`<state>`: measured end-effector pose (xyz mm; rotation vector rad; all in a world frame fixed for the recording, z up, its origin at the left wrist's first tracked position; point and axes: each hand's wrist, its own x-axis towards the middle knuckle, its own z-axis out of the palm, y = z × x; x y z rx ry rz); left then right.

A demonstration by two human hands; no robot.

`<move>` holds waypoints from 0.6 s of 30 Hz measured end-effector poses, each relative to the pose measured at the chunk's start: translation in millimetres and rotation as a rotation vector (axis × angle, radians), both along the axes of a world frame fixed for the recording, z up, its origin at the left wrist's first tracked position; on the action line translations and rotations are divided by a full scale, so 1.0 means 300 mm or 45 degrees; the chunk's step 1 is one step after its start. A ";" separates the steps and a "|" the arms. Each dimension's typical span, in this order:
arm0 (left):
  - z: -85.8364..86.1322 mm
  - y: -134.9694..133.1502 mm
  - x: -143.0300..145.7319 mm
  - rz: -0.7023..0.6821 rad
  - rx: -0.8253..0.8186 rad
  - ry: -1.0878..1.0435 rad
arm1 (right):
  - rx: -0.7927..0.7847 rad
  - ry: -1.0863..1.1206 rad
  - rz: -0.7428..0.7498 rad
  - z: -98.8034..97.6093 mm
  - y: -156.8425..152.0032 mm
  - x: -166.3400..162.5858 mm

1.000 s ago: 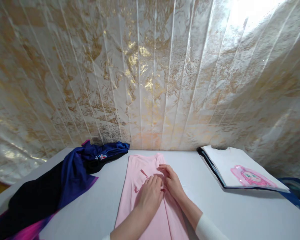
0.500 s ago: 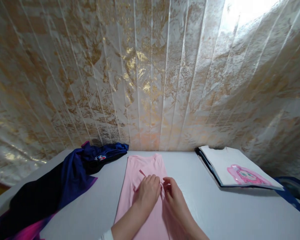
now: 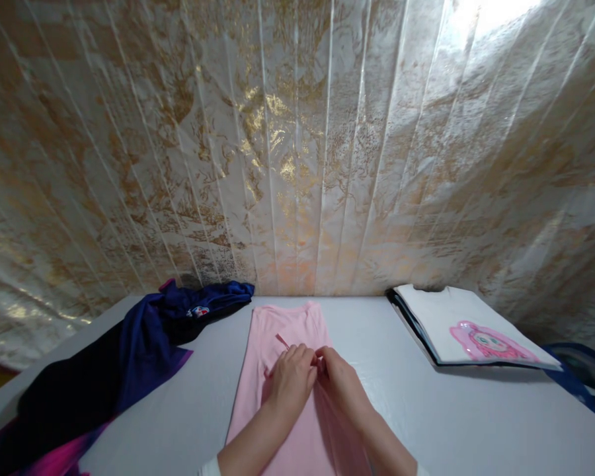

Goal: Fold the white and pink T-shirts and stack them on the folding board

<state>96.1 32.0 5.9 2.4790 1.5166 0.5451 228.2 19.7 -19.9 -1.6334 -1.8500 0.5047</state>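
A long pink garment (image 3: pixel 287 324) lies flat and narrow down the middle of the table. Over its upper part, my left hand (image 3: pixel 292 377) is closed on a thin pink ribbon (image 3: pixel 281 341), whose loose end pokes out past the knuckles. My right hand (image 3: pixel 341 382) meets it from the right, thumb and forefinger pinched together at the same ribbon. The fingertips of both hands touch or nearly touch, and they hide the part of the ribbon between them.
A dark blue, black and purple garment (image 3: pixel 143 350) lies bunched on the left of the white table (image 3: pixel 441 423). To the right is a stack of folded shirts topped by a white one (image 3: pixel 436 317) with a pink print. A shiny gold-patterned curtain (image 3: pixel 297 145) hangs behind.
My right hand has moved slightly left against my left hand, and its fingers have closed into a pinch. My left hand stays in nearly the same place.
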 end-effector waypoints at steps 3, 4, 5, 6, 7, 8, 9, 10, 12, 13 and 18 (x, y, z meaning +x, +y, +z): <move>0.000 0.004 -0.007 0.016 -0.035 -0.040 | -0.045 -0.028 0.065 0.018 0.039 0.024; 0.002 0.005 -0.008 0.020 -0.047 -0.053 | -0.059 -0.027 0.101 0.024 0.047 0.034; 0.005 0.005 -0.008 0.024 -0.057 -0.066 | -0.072 -0.021 0.142 0.031 0.051 0.045; 0.007 0.004 -0.008 0.028 -0.066 -0.078 | -0.083 -0.011 0.184 0.038 0.053 0.054; 0.010 0.003 -0.007 0.033 -0.074 -0.089 | -0.088 -0.001 0.220 0.044 0.054 0.063; 0.013 0.002 -0.006 0.039 -0.079 -0.097 | -0.085 0.008 0.245 0.049 0.054 0.069; 0.015 0.001 -0.006 0.045 -0.084 -0.103 | -0.072 0.013 0.256 0.052 0.055 0.072; 0.017 0.000 -0.006 0.051 -0.087 -0.106 | -0.050 0.014 0.257 0.054 0.055 0.073; 0.018 -0.002 -0.007 0.059 -0.091 -0.106 | 0.008 0.011 0.248 0.052 0.059 0.069; 0.017 -0.003 -0.008 0.061 -0.092 -0.104 | 0.035 0.009 0.246 0.049 0.061 0.065; 0.005 -0.017 -0.020 0.059 -0.098 -0.067 | 0.133 0.021 0.282 0.031 0.052 0.060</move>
